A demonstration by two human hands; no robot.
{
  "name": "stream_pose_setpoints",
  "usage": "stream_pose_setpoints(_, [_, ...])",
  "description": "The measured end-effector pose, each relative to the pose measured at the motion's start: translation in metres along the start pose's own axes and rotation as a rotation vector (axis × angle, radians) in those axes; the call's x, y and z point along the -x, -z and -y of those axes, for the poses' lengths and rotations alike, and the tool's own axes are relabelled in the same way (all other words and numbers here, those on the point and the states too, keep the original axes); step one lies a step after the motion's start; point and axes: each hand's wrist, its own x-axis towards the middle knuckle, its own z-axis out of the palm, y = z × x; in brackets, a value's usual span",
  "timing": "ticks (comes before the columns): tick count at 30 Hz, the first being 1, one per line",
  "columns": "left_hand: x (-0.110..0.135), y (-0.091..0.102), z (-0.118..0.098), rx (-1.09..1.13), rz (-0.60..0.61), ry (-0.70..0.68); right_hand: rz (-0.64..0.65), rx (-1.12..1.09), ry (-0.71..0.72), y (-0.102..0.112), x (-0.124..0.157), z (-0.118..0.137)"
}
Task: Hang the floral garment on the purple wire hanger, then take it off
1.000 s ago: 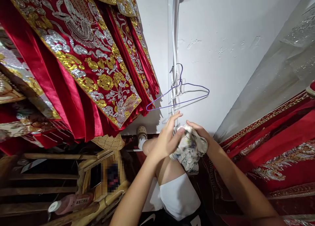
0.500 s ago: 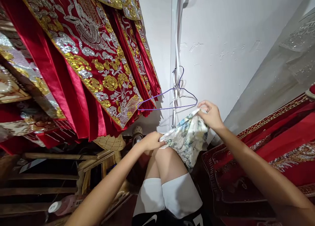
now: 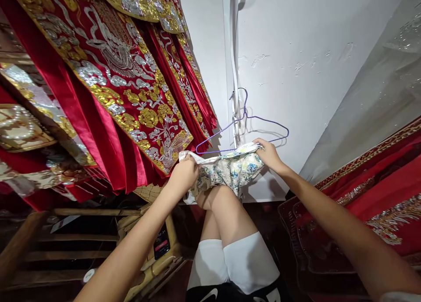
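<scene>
Head view: a pale wall [image 3: 296, 25] fills twelve to two o'clock. At ten o'clock hangs a red garment [image 3: 131, 87] embroidered in gold and silver. A bamboo chair [image 3: 95, 212] stands at eight o'clock. Just below centre, towards five o'clock, the floral cloth [image 3: 235, 168] is spread between both hands above the knees. Its white edge overlaps the bottom bar of the purple hanger [image 3: 266, 120], just off centre at two o'clock; whether they touch I cannot tell. The left hand [image 3: 186, 172] is closed around the nine-o'clock end of that edge; the right hand [image 3: 268, 155] pinches the three-o'clock end. At seven o'clock a phone [image 3: 161, 245] shows digits resembling 02:21. Black clothing at six o'clock bears a white Nike swoosh [image 3: 209, 294].
</scene>
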Motion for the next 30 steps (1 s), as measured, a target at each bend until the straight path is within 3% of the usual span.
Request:
stream_pose_setpoints(5, [-0.017,0.002,-0.01,0.189,-0.255,-0.255,0.004,-0.163,-0.066,0.019,0.02,0.005])
stream_pose_setpoints(10, [-0.059,0.01,-0.035,0.37,-0.293,-0.502,0.059,-0.333,-0.098,0.005,0.06,0.031])
stream_pose_setpoints(13, [-0.077,0.011,-0.045,0.508,-0.401,-0.426,0.052,-0.308,-0.059,0.013,0.073,0.048])
stream_pose_setpoints(15, [-0.081,0.011,-0.045,0.522,-0.44,-0.403,-0.056,-0.251,-0.065,0.032,0.073,0.055])
stream_pose_setpoints(18, [-0.077,0.009,-0.04,0.449,-0.411,-0.433,-0.23,-0.091,-0.095,0.065,0.068,0.057])
stream_pose_setpoints(23, [-0.074,0.006,-0.043,0.471,-0.414,-0.404,-0.304,0.088,-0.099,0.092,0.062,0.052])
stream_pose_setpoints(26, [-0.076,0.007,-0.045,0.5,-0.428,-0.401,-0.243,0.185,-0.118,0.099,0.062,0.051])
stream_pose_setpoints(30, [-0.077,0.016,-0.037,0.445,-0.495,-0.378,-0.05,0.214,-0.113,0.121,0.055,0.061])
